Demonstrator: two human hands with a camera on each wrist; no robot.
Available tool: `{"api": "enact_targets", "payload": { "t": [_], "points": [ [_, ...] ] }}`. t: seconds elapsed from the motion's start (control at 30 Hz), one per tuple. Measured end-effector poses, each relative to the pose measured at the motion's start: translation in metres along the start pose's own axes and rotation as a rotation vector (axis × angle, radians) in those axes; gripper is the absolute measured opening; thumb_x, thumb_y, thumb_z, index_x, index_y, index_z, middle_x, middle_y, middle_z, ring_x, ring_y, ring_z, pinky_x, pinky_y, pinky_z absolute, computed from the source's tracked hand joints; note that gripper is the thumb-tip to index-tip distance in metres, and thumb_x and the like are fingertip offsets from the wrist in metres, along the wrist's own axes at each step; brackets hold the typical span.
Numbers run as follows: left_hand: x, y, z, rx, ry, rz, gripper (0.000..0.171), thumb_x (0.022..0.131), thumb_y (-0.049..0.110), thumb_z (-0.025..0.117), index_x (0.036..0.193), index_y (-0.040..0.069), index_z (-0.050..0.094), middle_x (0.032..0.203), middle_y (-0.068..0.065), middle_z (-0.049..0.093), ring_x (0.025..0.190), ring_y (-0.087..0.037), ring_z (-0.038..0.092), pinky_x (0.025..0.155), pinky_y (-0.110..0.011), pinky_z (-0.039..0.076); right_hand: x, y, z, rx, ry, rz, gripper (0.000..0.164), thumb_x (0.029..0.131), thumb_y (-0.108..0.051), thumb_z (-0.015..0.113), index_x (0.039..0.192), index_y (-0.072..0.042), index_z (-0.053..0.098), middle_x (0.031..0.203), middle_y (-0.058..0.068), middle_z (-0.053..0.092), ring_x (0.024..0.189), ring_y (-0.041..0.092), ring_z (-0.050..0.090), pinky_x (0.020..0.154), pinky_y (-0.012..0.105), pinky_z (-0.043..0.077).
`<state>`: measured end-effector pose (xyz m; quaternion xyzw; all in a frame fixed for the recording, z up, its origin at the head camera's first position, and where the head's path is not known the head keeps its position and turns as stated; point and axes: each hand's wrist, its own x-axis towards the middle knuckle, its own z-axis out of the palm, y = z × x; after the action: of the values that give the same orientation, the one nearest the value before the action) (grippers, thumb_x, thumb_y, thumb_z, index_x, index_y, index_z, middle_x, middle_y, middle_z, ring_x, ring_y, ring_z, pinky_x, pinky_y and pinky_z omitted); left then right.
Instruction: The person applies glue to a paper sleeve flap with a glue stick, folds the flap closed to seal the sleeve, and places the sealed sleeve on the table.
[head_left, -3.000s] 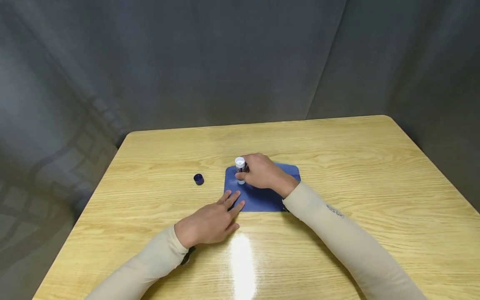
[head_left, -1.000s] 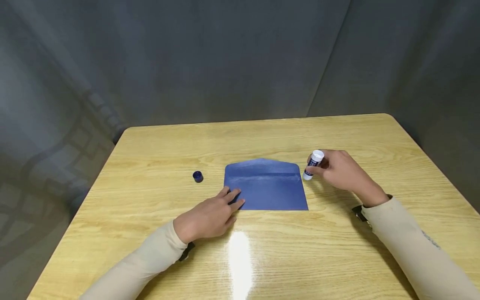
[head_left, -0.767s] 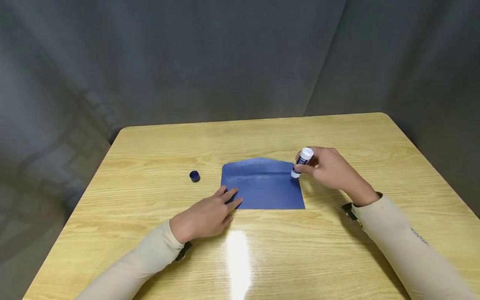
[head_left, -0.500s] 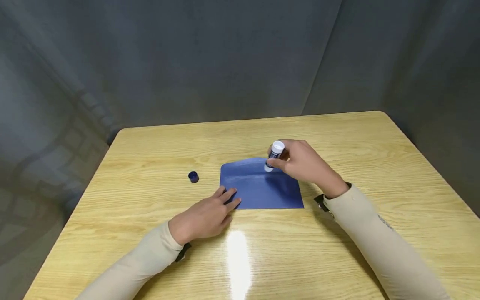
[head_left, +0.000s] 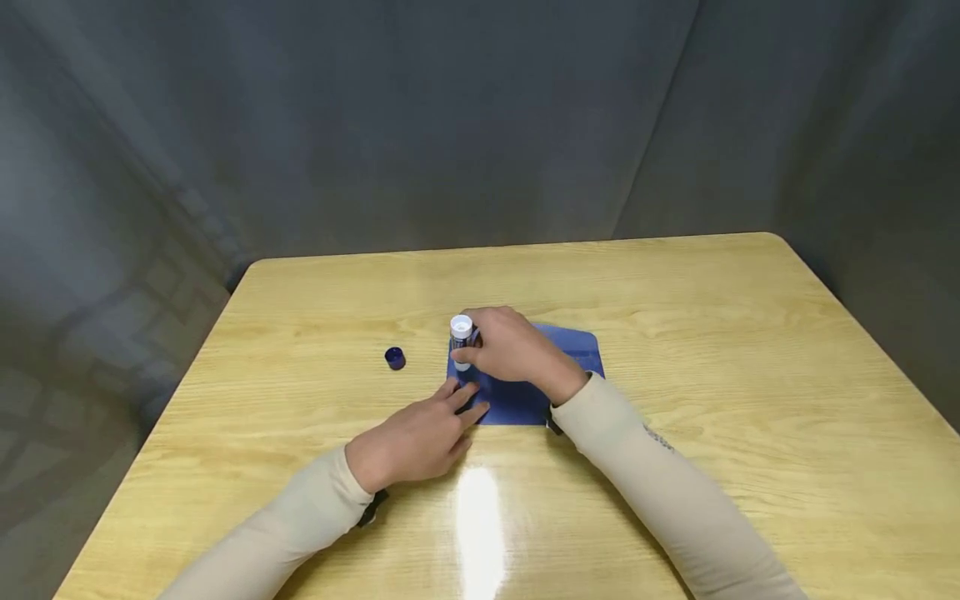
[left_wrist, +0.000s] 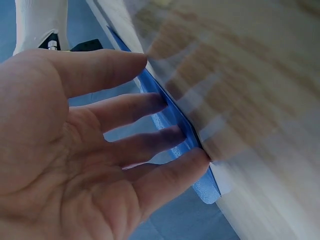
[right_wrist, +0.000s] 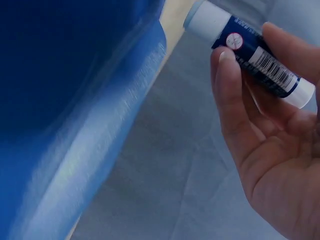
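Note:
A glue stick with a white body and dark blue label is pinched between the thumb and fingers of my right hand. In the head view it stands nearly upright, its lower end at the left part of the blue envelope. Across the envelope's flap runs a shiny, streaky band in the right wrist view. My left hand lies with spread fingers on the envelope's lower left corner; the left wrist view shows the fingertips touching its edge. Part of the envelope is hidden under my right hand and forearm.
A small dark blue cap sits on the wooden table, left of the envelope. Grey curtains hang behind the table and at its sides.
Since one second ago, my right hand has carried the glue stick leftward along the flap, from beyond the envelope's right edge to its left side. My left hand stays in place.

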<state>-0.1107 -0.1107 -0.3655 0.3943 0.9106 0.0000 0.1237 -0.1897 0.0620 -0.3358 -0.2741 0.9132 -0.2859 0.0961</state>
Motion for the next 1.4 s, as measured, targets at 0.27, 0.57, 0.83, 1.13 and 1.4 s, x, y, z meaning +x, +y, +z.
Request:
{"api": "enact_targets", "payload": {
  "t": [0.27, 0.57, 0.83, 1.13, 1.4],
  "points": [
    [0.000, 0.001, 0.002, 0.009, 0.012, -0.007, 0.047, 0.104, 0.026, 0.052, 0.147, 0.006, 0.049, 0.156, -0.021, 0.039, 0.147, -0.038, 0.033, 0.117, -0.044, 0.037, 0.010, -0.003, 0.018, -0.018, -0.028, 0.081, 0.013, 0.095, -0.030, 0.069, 0.089, -0.020, 0.064, 0.085, -0.004, 0.063, 0.073, 0.016, 0.059, 0.068, 0.032, 0.047],
    [0.000, 0.001, 0.002, -0.002, 0.019, -0.014, 0.046, 0.103, 0.025, 0.053, 0.145, 0.006, 0.051, 0.155, -0.022, 0.041, 0.145, -0.041, 0.037, 0.116, -0.044, 0.039, 0.009, -0.002, 0.020, -0.066, 0.000, 0.091, 0.016, 0.095, -0.031, 0.069, 0.090, -0.017, 0.064, 0.083, -0.002, 0.064, 0.069, 0.013, 0.060, 0.063, 0.030, 0.048],
    [0.001, 0.003, -0.001, 0.022, -0.013, -0.030, 0.049, 0.104, 0.026, 0.052, 0.149, 0.007, 0.047, 0.158, -0.021, 0.036, 0.145, -0.042, 0.035, 0.118, -0.045, 0.036, 0.000, 0.010, 0.011, -0.079, -0.001, 0.144, 0.019, 0.095, -0.032, 0.069, 0.094, -0.014, 0.064, 0.077, 0.000, 0.062, 0.065, 0.016, 0.058, 0.060, 0.030, 0.045],
    [-0.001, 0.003, 0.000, -0.013, -0.026, -0.061, 0.049, 0.104, 0.027, 0.050, 0.150, 0.009, 0.045, 0.160, -0.018, 0.034, 0.145, -0.044, 0.034, 0.118, -0.047, 0.035, -0.016, 0.026, 0.001, -0.085, 0.029, 0.149, 0.018, 0.094, -0.031, 0.070, 0.092, -0.014, 0.063, 0.076, 0.001, 0.062, 0.064, 0.016, 0.057, 0.059, 0.030, 0.043],
    [0.001, 0.004, 0.000, -0.012, -0.018, -0.050, 0.048, 0.104, 0.026, 0.051, 0.149, 0.008, 0.046, 0.159, -0.019, 0.034, 0.145, -0.045, 0.035, 0.117, -0.047, 0.036, -0.034, 0.046, -0.012, -0.074, 0.054, 0.136, 0.016, 0.092, -0.027, 0.072, 0.086, -0.015, 0.063, 0.072, 0.001, 0.060, 0.062, 0.016, 0.054, 0.058, 0.030, 0.041]
  ]
}}
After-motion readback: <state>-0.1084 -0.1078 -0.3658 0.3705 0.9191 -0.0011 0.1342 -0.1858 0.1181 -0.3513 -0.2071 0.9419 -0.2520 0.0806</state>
